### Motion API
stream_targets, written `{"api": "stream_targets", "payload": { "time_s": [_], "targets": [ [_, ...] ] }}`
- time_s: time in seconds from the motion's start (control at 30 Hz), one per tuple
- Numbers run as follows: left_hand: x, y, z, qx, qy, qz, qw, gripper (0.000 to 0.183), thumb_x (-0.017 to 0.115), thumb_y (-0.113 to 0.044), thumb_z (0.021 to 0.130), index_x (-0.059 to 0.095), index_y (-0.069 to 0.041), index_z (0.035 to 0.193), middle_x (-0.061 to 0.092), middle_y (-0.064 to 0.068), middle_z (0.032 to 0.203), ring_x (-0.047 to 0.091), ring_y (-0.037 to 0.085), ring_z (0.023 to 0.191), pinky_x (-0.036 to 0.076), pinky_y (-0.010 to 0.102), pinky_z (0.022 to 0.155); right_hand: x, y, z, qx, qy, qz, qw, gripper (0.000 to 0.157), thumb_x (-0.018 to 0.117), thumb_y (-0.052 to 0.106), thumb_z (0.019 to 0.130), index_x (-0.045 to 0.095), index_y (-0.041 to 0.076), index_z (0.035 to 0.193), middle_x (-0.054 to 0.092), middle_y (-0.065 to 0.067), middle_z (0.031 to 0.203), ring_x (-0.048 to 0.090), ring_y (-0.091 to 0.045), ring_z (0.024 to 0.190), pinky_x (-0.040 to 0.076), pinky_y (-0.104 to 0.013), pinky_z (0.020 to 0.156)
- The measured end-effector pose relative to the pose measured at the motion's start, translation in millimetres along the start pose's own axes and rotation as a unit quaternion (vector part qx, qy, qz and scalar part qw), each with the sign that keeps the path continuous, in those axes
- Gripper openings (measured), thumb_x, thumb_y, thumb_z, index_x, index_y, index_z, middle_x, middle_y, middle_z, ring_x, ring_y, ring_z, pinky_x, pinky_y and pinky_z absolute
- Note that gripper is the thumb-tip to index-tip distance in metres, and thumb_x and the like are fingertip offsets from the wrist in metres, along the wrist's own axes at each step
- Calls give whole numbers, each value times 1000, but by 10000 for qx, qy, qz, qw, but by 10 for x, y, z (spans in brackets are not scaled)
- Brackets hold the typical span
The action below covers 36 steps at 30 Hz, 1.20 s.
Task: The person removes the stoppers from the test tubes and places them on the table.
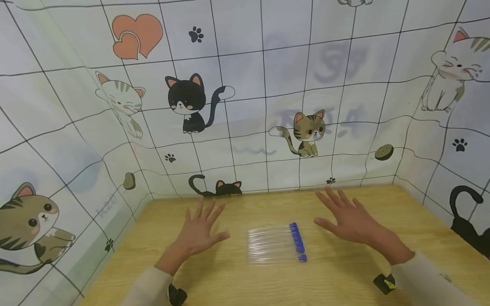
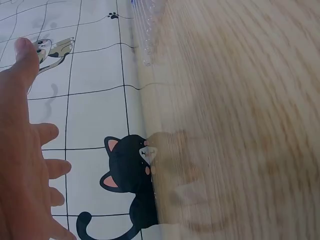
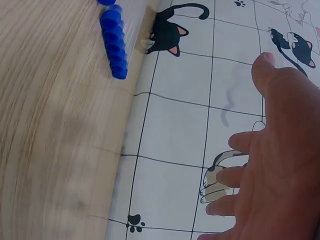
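Several clear test tubes (image 1: 269, 244) with blue caps (image 1: 297, 238) lie side by side on the wooden table, caps toward the right. One tube at the near end sits slightly apart from the others. My left hand (image 1: 200, 231) hovers to the left of the tubes with its fingers spread, holding nothing. To their right, my right hand (image 1: 350, 219) is likewise spread and touches none of them. The right wrist view shows the blue caps (image 3: 114, 42) in a row; the left wrist view catches only the rounded tube ends (image 2: 146, 47) at its top edge.
The wooden table (image 1: 229, 280) ends at a white curtain (image 1: 249, 106) printed with grid lines and cartoon cats, which rises at the back and on both sides. Dark wrist devices (image 1: 384, 283) are worn below the sleeves (image 1: 425, 276).
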<state>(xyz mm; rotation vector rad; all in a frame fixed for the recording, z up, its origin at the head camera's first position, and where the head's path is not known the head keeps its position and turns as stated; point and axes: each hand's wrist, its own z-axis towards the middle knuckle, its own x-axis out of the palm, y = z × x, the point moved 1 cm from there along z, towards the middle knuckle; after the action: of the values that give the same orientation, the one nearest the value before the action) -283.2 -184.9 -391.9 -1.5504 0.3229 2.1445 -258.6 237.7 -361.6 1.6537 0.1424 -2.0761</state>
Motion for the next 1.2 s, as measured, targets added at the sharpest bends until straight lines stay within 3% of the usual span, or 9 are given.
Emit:
{"api": "stream_targets", "payload": {
  "time_s": [0.13,0.3,0.43,0.6,0.73,0.83,0.93,1.07,1.2],
  "targets": [
    [57,-16,-39,-157,-117,-355,9992,80,47,-64,89,28,-19,152,25,13,154,0,39,142,9,74,98,40,56,-14,-107,-115,67,9999,75,51,54,94,28,11,151,21,-24,153,19,-51,135,19,-71,97],
    [119,-85,-71,-436,-296,-1415,9885,69,44,-54,96,28,-16,151,31,14,152,8,41,141,21,71,97,106,81,-29,-84,-263,323,9991,72,52,50,95,28,9,150,26,-24,151,34,-52,127,37,-67,85],
    [126,-150,-58,-875,-395,-2043,9742,64,41,-51,99,32,-13,149,35,14,150,20,41,139,28,69,95,137,80,-17,-27,-378,689,9969,70,51,46,97,28,6,150,29,-24,149,34,-49,128,35,-67,89],
    [99,-187,99,-1209,-749,-2424,9597,64,41,-51,99,41,-7,145,43,17,144,36,38,132,30,60,101,118,79,62,92,-675,1192,9905,66,49,42,99,29,6,149,35,-23,147,34,-46,130,30,-64,97],
    [162,-232,171,-1392,-1008,-2806,9443,63,43,-50,99,46,-4,140,47,17,140,39,39,130,30,57,102,179,71,101,134,-1073,1792,9779,56,46,34,102,36,2,145,45,-23,139,45,-44,122,37,-60,94],
    [291,-286,147,-1676,-1077,-3254,9243,63,44,-51,98,50,-2,136,50,17,137,43,40,126,33,57,100,289,42,116,347,-1334,2228,9651,49,42,33,103,44,1,140,56,-20,129,55,-38,113,45,-54,89],
    [415,-335,98,-1953,-1102,-3567,9069,62,43,-53,98,55,-3,131,55,15,132,50,37,117,41,54,93,398,16,132,661,-1290,2957,9442,50,38,37,104,48,1,137,60,-19,124,59,-35,109,49,-48,86],
    [500,-359,61,-2198,-1177,-3773,8919,57,44,-54,97,61,-7,126,59,10,127,56,28,105,46,47,83,531,1,155,908,-1078,3854,9119,54,36,41,104,48,-2,135,59,-21,123,58,-35,109,49,-44,87],
    [551,-370,69,-2268,-1026,-3911,8860,56,47,-53,96,61,-7,125,60,10,125,57,27,102,47,45,82,650,21,168,1278,-1036,3697,9145,60,35,46,102,52,-3,132,61,-20,121,59,-35,109,48,-44,88]
  ]
}}
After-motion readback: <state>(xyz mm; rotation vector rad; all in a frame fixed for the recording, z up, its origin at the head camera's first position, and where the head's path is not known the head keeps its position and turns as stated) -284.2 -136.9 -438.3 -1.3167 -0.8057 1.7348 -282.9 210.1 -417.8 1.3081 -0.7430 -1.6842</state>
